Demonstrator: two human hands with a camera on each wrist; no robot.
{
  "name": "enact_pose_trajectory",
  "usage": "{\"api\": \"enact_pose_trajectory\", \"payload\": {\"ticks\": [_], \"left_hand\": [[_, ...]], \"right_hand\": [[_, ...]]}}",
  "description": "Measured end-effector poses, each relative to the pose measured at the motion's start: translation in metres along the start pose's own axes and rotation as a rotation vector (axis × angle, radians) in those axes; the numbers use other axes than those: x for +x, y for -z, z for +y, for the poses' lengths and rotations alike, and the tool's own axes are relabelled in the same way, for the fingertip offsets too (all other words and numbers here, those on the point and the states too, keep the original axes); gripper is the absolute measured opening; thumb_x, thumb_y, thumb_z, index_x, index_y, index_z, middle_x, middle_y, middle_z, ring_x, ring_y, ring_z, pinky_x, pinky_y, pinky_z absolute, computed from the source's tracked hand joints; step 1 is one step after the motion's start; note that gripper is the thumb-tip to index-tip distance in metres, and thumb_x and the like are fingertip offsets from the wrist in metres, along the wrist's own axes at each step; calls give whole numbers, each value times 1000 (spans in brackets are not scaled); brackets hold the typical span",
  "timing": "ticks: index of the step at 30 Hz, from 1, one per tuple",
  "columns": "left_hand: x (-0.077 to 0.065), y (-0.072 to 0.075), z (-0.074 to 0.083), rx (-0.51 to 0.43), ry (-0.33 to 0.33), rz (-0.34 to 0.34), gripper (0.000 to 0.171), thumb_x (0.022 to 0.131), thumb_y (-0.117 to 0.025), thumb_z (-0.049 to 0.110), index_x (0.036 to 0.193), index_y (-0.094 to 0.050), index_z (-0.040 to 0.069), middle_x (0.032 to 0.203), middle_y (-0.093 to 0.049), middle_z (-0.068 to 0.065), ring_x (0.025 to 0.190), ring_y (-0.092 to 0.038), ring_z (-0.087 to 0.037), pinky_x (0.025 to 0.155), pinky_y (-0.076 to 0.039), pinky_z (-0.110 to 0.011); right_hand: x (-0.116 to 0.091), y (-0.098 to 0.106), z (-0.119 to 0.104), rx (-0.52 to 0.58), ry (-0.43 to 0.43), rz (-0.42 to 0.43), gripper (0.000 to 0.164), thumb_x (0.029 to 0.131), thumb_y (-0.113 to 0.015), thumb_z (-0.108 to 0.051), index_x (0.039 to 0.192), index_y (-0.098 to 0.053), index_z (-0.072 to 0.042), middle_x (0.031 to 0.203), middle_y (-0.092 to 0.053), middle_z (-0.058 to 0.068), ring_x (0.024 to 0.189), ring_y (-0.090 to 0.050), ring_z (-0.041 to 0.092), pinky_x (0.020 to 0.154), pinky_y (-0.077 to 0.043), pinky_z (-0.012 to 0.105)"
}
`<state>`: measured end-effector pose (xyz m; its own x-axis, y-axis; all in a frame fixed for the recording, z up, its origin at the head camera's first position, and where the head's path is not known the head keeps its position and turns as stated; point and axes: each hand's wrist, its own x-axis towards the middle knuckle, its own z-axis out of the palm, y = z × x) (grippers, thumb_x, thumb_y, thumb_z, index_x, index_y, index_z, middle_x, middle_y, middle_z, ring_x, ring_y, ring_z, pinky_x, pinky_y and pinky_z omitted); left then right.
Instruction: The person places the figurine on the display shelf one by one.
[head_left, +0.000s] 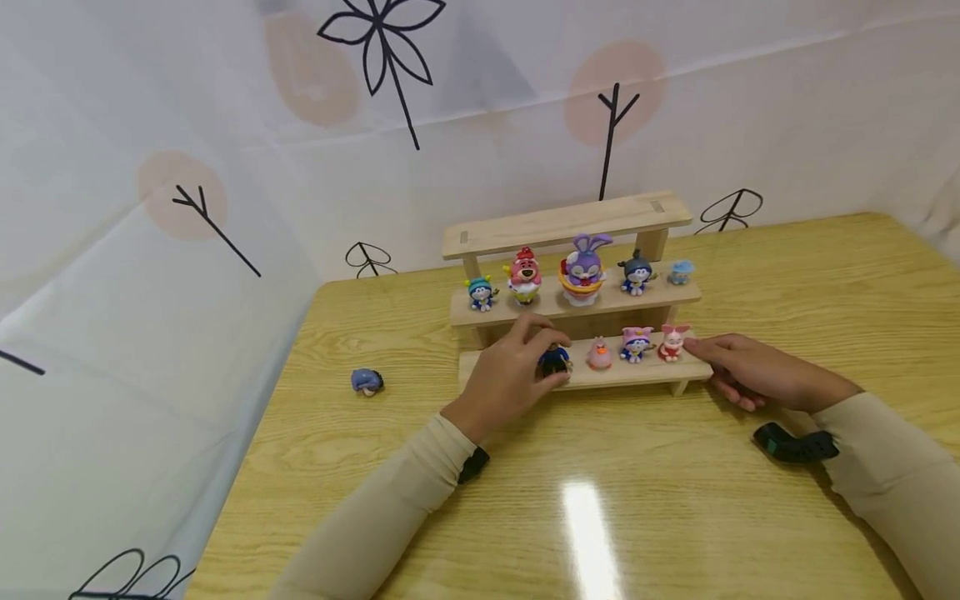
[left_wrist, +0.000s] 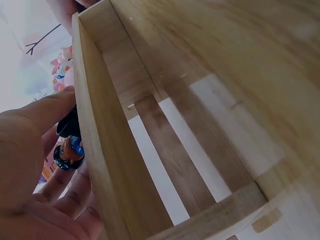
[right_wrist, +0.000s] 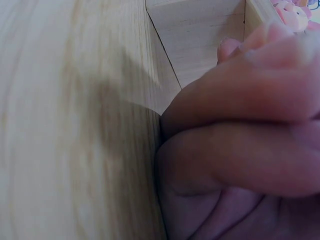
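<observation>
My left hand (head_left: 506,375) is at the left part of the lower step of a wooden tiered shelf (head_left: 652,374). Its thumb and fingers pinch a small figurine (head_left: 555,360) in blue and black; its dark hair shows in the left wrist view (left_wrist: 67,156). To the right of that figurine stand a pink bird figurine (head_left: 600,354), a figurine in a pink hood (head_left: 636,343) and a pink piglet figurine (head_left: 672,342). At the step's right end rests my right hand (head_left: 765,372), index finger beside the piglet, other fingers loosely bent.
On the middle step stand several figurines, among them a red bear (head_left: 525,273) and a purple rabbit (head_left: 584,268) in a cup. A blue-grey figurine (head_left: 367,381) lies on the table (head_left: 337,517) to the left. A patterned white cloth (head_left: 487,125) hangs behind.
</observation>
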<state>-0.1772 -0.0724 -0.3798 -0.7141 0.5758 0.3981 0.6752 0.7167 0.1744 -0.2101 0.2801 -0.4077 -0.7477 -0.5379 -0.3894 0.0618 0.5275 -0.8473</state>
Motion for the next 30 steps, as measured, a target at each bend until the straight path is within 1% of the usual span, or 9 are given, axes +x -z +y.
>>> {"api": "enact_pose_trajectory", "payload": {"ticks": [3, 6, 11, 14, 18, 22, 24, 30], "left_hand": [[1, -1, 0, 23, -19, -2, 39, 91, -74, 39, 122, -63, 19, 130, -52, -3, 100, -64, -11, 87, -57, -24], [1, -1, 0, 57, -57, -1, 38, 91, -74, 38, 122, -64, 18, 130, -53, -4, 102, -63, -11, 85, -57, -25], [1, -2, -1, 123, -127, 22, 37, 91, -74, 39, 121, -67, 17, 129, -55, -6, 102, -64, -13, 82, -58, -25], [0, -2, -2, 140, -150, 33, 37, 91, -74, 40, 120, -68, 18, 128, -55, -6, 101, -64, -13, 81, -58, -24], [-2, -4, -2, 142, -164, 40, 33, 93, -71, 41, 116, -70, 18, 127, -54, -5, 98, -63, -11, 77, -57, -23], [-4, -2, -2, 129, -165, 46, 25, 97, -66, 36, 115, -71, 18, 126, -56, -5, 95, -65, -11, 72, -57, -22], [-5, -1, -1, 127, -166, 45, 24, 99, -65, 33, 116, -71, 18, 126, -56, -5, 96, -65, -11, 72, -57, -23], [-5, -1, -1, 106, -157, 39, 27, 98, -66, 30, 123, -67, 18, 130, -55, -6, 98, -65, -12, 73, -57, -23]], "right_hand": [[-1, 0, 0, 0, 3, -1, 65, 109, -22, -52, 119, -52, 4, 58, -50, -2, 43, -43, 8, 41, -44, 33], [-1, 0, 0, -1, 6, -2, 65, 109, -22, -52, 118, -53, 4, 58, -50, -2, 43, -43, 8, 41, -44, 34], [0, 0, 0, -4, 1, 3, 64, 109, -22, -52, 117, -52, 4, 58, -50, -2, 43, -43, 8, 41, -44, 33], [0, -1, -1, -5, 4, 1, 64, 109, -22, -52, 115, -53, 4, 58, -49, -2, 43, -43, 9, 42, -44, 34], [-1, -2, -1, -3, 5, 1, 65, 109, -22, -52, 115, -53, 5, 57, -49, -2, 43, -43, 8, 41, -44, 34], [0, -2, -1, 0, 0, 8, 64, 109, -23, -51, 120, -52, 4, 58, -50, -2, 43, -43, 8, 41, -44, 32], [0, -2, 0, 3, -5, 6, 64, 109, -23, -52, 121, -52, 4, 58, -50, -2, 43, -43, 8, 42, -44, 32], [1, -1, 1, 12, 4, -5, 64, 109, -21, -52, 114, -52, 4, 57, -50, -3, 43, -43, 8, 41, -45, 33]]}}
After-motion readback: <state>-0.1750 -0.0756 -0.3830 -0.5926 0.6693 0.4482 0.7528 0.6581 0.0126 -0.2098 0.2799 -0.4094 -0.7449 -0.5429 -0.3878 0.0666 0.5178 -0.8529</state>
